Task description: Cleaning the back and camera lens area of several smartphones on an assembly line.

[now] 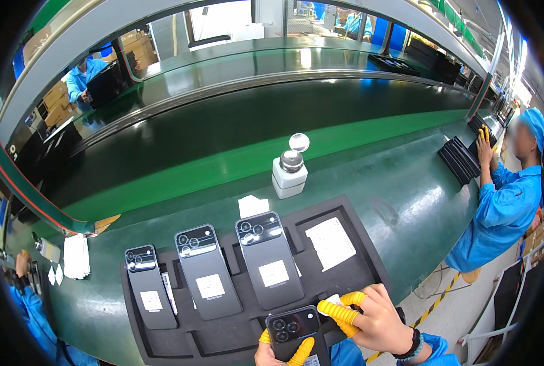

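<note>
My left hand [266,355], in yellow finger cots, is closed around a dark smartphone [292,325] at the lower middle, its camera side up. Yellow cots also cover fingers of my right hand [374,320], which pinches a small white wipe [332,301] at the phone's upper right corner. Beyond them lies a black compartmented tray [369,271]. Three more dark phones rest in it, backs up with a white label each: a left phone [152,287], a middle phone [208,271] and a right phone [269,259]. A white printed sheet [330,244] fills the tray's right compartment.
A white dispenser bottle [289,180] with a raised lid stands behind the tray, near a folded white cloth [253,206]. White wipes [76,256] lie at left. On the right, a co-worker [504,195] handles black trays [458,160]. A conveyor belt [223,122] runs beyond.
</note>
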The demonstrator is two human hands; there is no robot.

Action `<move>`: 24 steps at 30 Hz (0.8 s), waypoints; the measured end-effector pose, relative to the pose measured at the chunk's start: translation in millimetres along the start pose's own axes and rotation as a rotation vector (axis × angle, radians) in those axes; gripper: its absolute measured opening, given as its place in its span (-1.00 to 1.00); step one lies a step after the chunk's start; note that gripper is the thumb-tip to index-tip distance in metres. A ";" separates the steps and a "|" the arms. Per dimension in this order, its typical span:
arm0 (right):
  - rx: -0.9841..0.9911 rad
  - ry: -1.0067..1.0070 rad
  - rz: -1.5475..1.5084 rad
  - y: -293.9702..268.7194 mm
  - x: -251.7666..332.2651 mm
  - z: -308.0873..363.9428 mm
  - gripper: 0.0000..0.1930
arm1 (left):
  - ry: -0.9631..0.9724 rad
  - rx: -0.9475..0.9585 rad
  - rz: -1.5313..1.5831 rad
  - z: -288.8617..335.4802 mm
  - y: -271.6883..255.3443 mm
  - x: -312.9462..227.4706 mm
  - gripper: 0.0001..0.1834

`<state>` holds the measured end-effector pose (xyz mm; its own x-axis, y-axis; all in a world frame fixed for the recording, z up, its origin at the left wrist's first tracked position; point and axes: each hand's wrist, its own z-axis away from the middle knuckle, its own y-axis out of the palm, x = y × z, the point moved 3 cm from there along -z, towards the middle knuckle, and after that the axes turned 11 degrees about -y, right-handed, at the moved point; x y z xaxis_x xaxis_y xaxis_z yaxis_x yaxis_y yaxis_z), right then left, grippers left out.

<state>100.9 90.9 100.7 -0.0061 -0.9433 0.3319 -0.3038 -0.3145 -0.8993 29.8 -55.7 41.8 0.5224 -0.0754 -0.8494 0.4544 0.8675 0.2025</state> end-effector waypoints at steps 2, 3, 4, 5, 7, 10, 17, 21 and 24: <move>0.001 -0.005 0.003 0.4 0.4 -1.1 -0.59 | 0.003 -0.001 -0.006 0.2 0.0 -0.7 -0.48; 0.003 -0.009 0.006 0.5 0.6 -1.4 -0.59 | 0.005 -0.003 -0.012 0.3 0.0 -0.9 -0.48; 0.002 -0.009 0.007 0.5 0.7 -1.5 -0.59 | 0.006 -0.002 -0.011 0.3 0.0 -0.9 -0.48; 0.007 -0.010 0.008 0.6 0.7 -1.6 -0.59 | 0.003 -0.005 -0.018 0.3 0.0 -0.8 -0.49; 0.011 -0.011 0.010 0.5 1.0 -1.7 -0.60 | 0.000 -0.009 -0.024 0.2 -0.2 -0.1 -0.49; 0.020 0.004 -0.001 0.6 1.2 -0.9 -0.62 | 0.015 -0.004 -0.001 0.0 -0.3 1.2 -0.49; 0.023 -0.008 0.011 1.6 0.8 -0.7 -0.62 | 0.007 -0.002 -0.004 0.3 0.6 0.2 -0.49; 0.018 0.009 0.001 0.5 1.9 -1.7 -0.63 | 0.007 -0.007 0.002 0.7 0.4 0.5 -0.49; -0.058 -0.006 0.025 0.9 1.8 -1.0 -0.64 | 0.003 -0.010 0.005 -0.1 -0.2 2.0 -0.49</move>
<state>99.6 89.0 100.7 -0.0087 -0.9516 0.3073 -0.3586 -0.2839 -0.8893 30.7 -55.9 40.1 0.5226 -0.0699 -0.8497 0.4447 0.8727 0.2017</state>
